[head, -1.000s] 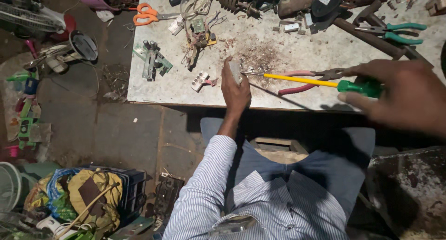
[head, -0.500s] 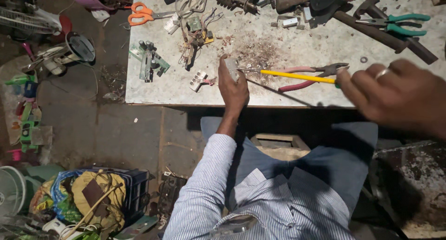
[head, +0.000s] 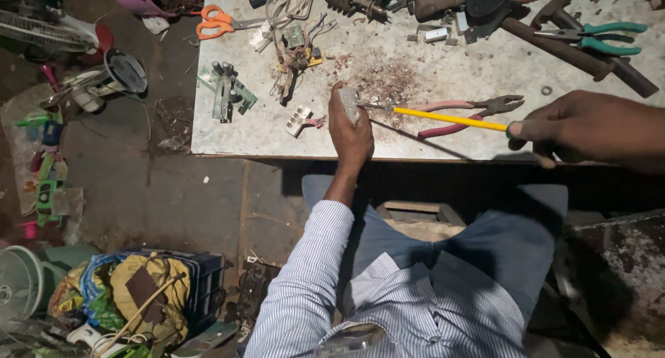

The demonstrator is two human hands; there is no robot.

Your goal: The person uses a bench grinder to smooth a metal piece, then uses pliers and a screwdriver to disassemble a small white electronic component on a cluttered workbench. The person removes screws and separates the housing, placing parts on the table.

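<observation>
My left hand (head: pixel 350 129) rests on the white worktable (head: pixel 263 129) and grips a small grey metal part (head: pixel 348 104) upright. My right hand (head: pixel 589 128) holds a screwdriver with a yellow shaft (head: pixel 450 118); its green handle is hidden inside the fist. The screwdriver's thin tip points left and touches the grey part. Red-handled pliers (head: pixel 465 113) lie on the table just behind the screwdriver shaft. Fine brown debris is scattered on the table above the part.
Orange scissors (head: pixel 218 22), a small circuit board (head: pixel 227 91), a tangle of wires (head: pixel 294 43), green-handled pliers (head: pixel 599 38) and a dark bar (head: pixel 578 57) lie on the table. The floor on the left holds fan parts (head: pixel 111 74), toys and a crate (head: pixel 159 289).
My right hand has closed further over the screwdriver's green handle, hiding it, and shifted slightly. The left hand stays on the grey part with the tip against it.
</observation>
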